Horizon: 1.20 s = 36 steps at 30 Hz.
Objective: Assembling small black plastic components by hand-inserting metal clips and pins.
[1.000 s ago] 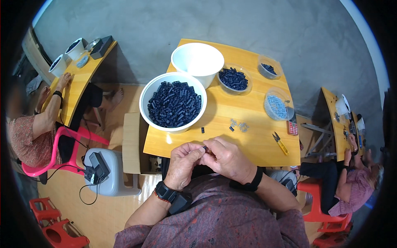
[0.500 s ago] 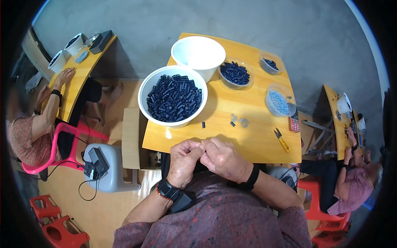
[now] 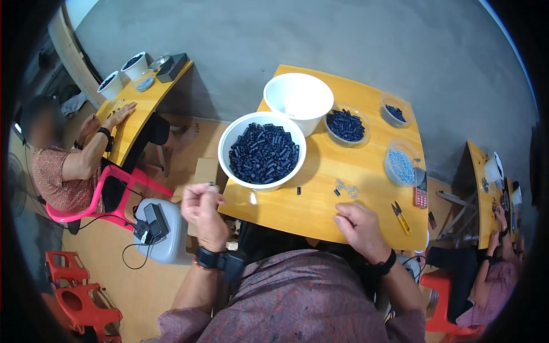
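Note:
My left hand (image 3: 205,216) is raised left of the table's front edge, thumb and fingers pinching a small dark piece (image 3: 211,184) that is mostly hidden. By the table's front edge rests my right hand (image 3: 360,227), empty, with thumb and forefinger apart. Just beyond it lie several small clear pieces (image 3: 349,188) and a short black tube (image 3: 337,192). Another black tube (image 3: 298,191) stands alone further left. Short black tubes (image 3: 264,153) fill the large white bucket (image 3: 224,150) at the table's left side.
Behind that bucket stands another white bucket (image 3: 300,86). Plastic tubs hold black tubes (image 3: 345,124) and pale blue pieces (image 3: 401,166). Yellow-handled snips (image 3: 401,218) and a red calculator (image 3: 421,197) lie at the right. A grey stool (image 3: 171,234) stands left. Two people sit at side tables.
My hands, together before, have parted: the left swung left and up with a small dark piece, the right moved right to the table edge. The view has shifted, moving the table rightward and down.

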### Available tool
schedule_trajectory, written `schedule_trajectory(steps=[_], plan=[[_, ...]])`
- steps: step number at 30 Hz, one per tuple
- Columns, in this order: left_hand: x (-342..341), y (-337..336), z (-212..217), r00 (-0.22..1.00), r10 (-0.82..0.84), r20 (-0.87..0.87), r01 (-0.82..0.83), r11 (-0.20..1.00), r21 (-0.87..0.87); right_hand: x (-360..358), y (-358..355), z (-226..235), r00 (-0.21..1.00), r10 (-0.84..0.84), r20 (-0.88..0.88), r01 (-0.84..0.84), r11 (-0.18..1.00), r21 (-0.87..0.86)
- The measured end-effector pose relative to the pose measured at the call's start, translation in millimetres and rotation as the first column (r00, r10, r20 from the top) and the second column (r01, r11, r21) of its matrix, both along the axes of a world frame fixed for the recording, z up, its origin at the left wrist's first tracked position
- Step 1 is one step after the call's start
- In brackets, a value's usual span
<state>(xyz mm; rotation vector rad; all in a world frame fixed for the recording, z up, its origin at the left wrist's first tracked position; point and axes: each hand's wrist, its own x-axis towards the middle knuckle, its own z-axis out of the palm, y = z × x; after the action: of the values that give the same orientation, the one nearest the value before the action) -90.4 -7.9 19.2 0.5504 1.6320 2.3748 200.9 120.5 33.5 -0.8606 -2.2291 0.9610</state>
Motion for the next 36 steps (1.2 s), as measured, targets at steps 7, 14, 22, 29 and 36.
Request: schedule_trajectory(steps=[7, 14, 22, 29, 36], plan=[[-47, -30, -60, 0.95, 0.056, 0.307, 0.019, 0.972, -0.235, 4, -5, -17, 0.999, -0.033, 0.011, 0.033, 0.999, 0.0], [-68, -32, -96, 0.965, 0.168, 0.204, -0.065, 0.899, -0.433, 0, 1, -16, 1.0, -0.016, -0.003, 0.016, 0.999, 0.028], [-29, 48, 84, 0.598, -0.602, -0.529, 0.286, 0.777, -0.56, 6, 1, -16, 0.999, -0.019, -0.029, 0.022, 0.994, 0.107], [-33, 96, 90, 0.235, -0.835, -0.497, 0.029, 0.518, -0.855, 8, 1, -17, 0.993, -0.001, -0.114, 0.004, 1.0, 0.026], [-18, 113, 98, 0.128, -0.911, -0.392, -0.073, 0.386, -0.92, 13, 7, -18, 0.987, 0.02, -0.159, -0.017, 1.0, 0.015]])
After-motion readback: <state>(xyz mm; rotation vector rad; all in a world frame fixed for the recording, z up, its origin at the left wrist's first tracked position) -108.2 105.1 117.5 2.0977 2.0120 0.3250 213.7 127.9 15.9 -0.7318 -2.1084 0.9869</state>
